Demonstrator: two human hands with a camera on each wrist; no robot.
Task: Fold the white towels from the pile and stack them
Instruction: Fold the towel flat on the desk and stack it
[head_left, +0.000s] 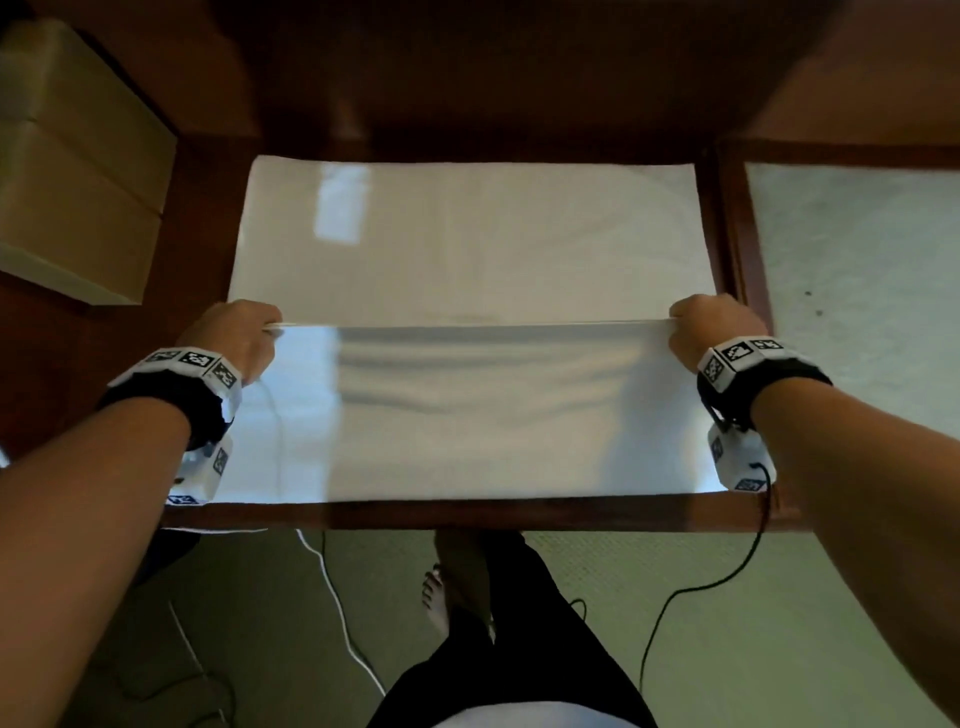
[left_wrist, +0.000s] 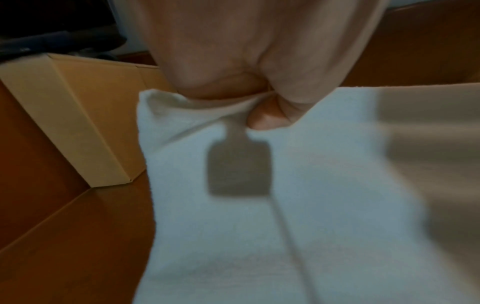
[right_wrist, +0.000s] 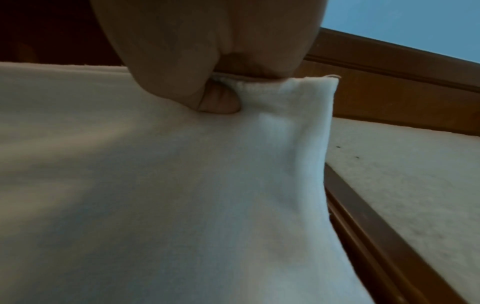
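On the dark wooden table (head_left: 467, 512), a large white terry towel (head_left: 467, 244) is spread flat. Its near edge is lifted and pinched taut at both corners, one by the left hand (head_left: 236, 338), the other by the right hand (head_left: 714, 330). Beside the towel's left side, a tan cardboard box (head_left: 78, 171) is seen.

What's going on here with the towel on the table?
A person is folding a white towel spread on a wooden table. The left hand and right hand each pinch a corner, lifting the near edge taut above the part that lies flat. A cardboard box sits to the left.
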